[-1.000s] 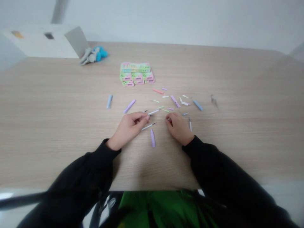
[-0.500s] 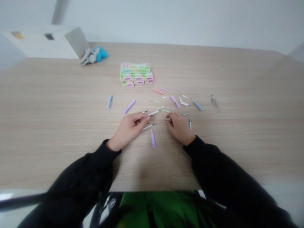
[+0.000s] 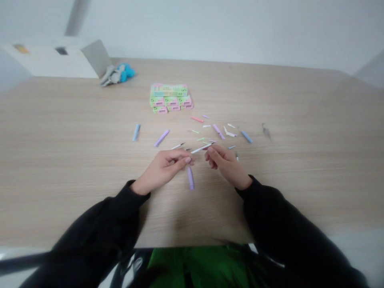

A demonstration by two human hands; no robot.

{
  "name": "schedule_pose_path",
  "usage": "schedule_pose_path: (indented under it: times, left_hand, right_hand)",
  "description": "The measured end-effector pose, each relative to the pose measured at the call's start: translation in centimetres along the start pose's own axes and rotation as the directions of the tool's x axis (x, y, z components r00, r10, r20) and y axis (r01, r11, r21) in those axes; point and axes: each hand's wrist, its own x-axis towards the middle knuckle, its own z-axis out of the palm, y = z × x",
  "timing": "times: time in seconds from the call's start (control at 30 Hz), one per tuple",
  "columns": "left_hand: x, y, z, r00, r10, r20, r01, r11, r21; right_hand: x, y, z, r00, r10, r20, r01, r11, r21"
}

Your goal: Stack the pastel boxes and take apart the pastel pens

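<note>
My left hand (image 3: 175,162) pinches the rear end of a white pen refill (image 3: 200,149), its dark tip pointing right. My right hand (image 3: 222,158) is closed at that tip, thumb against fingers; anything small between them is hidden. Behind my left fingers lies another white refill (image 3: 178,146), and the dark tip of one more (image 3: 188,149) shows beside them. A purple pen barrel (image 3: 191,178) rests just below the hands. Past my right hand lie a small blue piece (image 3: 231,147) and a partly hidden white refill (image 3: 237,157).
Small green, white and purple pen parts (image 3: 230,134) lie scattered beyond the hands, with a red piece (image 3: 197,119). Blue barrels (image 3: 247,137) and a purple barrel (image 3: 161,138) flank them. Stacked green-pink boxes (image 3: 171,96), a grey-blue bundle (image 3: 117,74) and a white box (image 3: 57,60) stand farther back.
My hands have come together. The left hand has raised the white refill toward the right, and the right hand's fingers have moved to its tip. The camera view has shifted slightly.
</note>
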Motion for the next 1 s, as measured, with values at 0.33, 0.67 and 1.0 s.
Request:
schedule_pose_path:
  times: [0.33, 0.67, 1.0]
  left_hand:
    - [-0.3, -0.1, 1.8, 0.959, 0.020, 0.284, -0.031, 0.999, 0.036]
    - [0.1, -0.5, 0.7, 0.989, 0.089, 0.118, -0.107, 0.982, 0.158]
    - [0.9, -1.7, -2.1, 0.948, 0.103, -0.301, 0.018, 0.928, 0.373]
  right_hand:
    - [-0.1, 0.2, 0.8, 0.995, 0.097, -0.029, -0.084, 0.953, 0.290]
    - [-0.1, -1.3, -3.1, 0.961, -0.103, -0.256, 0.088, 0.994, -0.069]
    - [0.5, 0.6, -3.6, 0.979, -0.122, -0.166, 0.082, 0.971, -0.226]
